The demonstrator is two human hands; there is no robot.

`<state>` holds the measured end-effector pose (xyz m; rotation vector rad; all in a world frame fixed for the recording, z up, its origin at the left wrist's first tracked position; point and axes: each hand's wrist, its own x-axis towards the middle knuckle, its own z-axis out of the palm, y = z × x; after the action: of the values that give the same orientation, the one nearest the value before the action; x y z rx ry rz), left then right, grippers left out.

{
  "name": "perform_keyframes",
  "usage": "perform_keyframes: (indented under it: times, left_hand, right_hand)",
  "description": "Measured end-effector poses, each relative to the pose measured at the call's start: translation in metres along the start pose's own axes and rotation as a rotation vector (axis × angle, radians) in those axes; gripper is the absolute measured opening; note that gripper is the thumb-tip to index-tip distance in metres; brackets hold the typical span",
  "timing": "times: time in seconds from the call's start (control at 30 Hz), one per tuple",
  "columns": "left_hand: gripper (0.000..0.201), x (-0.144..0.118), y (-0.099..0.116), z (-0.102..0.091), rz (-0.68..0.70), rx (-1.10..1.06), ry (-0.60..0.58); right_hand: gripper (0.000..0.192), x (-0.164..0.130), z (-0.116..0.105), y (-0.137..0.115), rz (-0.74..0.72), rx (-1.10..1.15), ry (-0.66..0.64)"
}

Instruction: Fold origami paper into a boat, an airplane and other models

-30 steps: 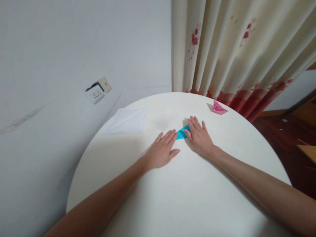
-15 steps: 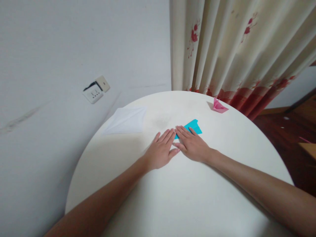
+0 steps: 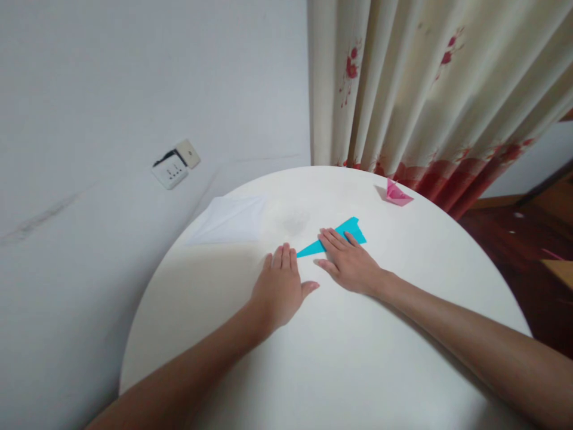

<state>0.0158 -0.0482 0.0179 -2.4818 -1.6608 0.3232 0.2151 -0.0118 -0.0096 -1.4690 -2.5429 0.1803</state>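
Lying flat, unclenched, the right hand (image 3: 348, 258) pins the blue paper (image 3: 356, 228) beneath it; the left hand (image 3: 278, 285), equally spread, sits beside its tip; narrow point already folded; remaining folds can't be told.

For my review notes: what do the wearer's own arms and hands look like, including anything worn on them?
The left hand and right hand are ungloved, with no ring visible. The left forearm and right forearm show no sleeve, watch or bracelet. Finer markings are too small to make out.
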Motion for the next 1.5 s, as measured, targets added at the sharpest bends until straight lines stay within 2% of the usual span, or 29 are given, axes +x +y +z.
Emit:
perform_keyframes:
  times: [0.2, 0.37, 0.43, 0.5, 0.57, 0.63, 0.73, 0.97, 1.1, 1.3, 1.5]
  left_hand:
    - [0.088, -0.007, 0.001, -0.006, -0.028, 0.065, -0.043]
    - [0.088, -0.002, 0.003, -0.003, -0.059, 0.025, -0.04]
    - [0.086, 0.004, 0.005, 0.001, -0.093, -0.021, 0.014]
    - [0.081, 0.012, 0.007, 0.007, -0.099, -0.06, 0.127]
    - [0.072, 0.019, 0.009, 0.013, 0.011, -0.097, 0.232]
    - [0.065, 0.022, 0.01, 0.017, 0.16, -0.148, 0.262]
    - [0.065, 0.023, 0.01, 0.021, 0.248, -0.218, 0.218]
    - [0.069, 0.024, 0.007, 0.022, 0.234, -0.26, 0.2]
    - [0.069, 0.025, 0.006, 0.024, 0.237, -0.261, 0.199]
    - [0.07, 0.025, 0.005, 0.024, 0.245, -0.26, 0.213]
    - [0.067, 0.022, 0.006, 0.024, 0.228, -0.236, 0.218]
  right_hand:
    - [0.074, 0.0, 0.0, 0.0, 0.006, -0.002, -0.006]
    - [0.075, 0.0, 0.001, 0.001, 0.022, -0.016, -0.002]
    - [0.075, 0.0, 0.002, 0.001, 0.03, -0.025, 0.009]
    - [0.074, 0.0, 0.004, 0.001, 0.035, -0.03, 0.023]
    - [0.072, 0.001, 0.005, 0.001, 0.035, -0.025, 0.032]
    - [0.067, 0.001, 0.004, 0.003, 0.023, -0.011, 0.029]
    - [0.061, 0.002, 0.002, 0.007, -0.03, 0.017, 0.009]
    - [0.064, 0.002, -0.002, 0.009, -0.099, 0.055, -0.029]
    - [0.068, 0.002, -0.001, 0.008, -0.061, 0.021, -0.022]
    - [0.07, 0.003, 0.0, 0.016, 0.078, -0.009, 0.014]
    - [0.066, 0.004, 0.0, 0.019, 0.145, -0.026, 0.066]
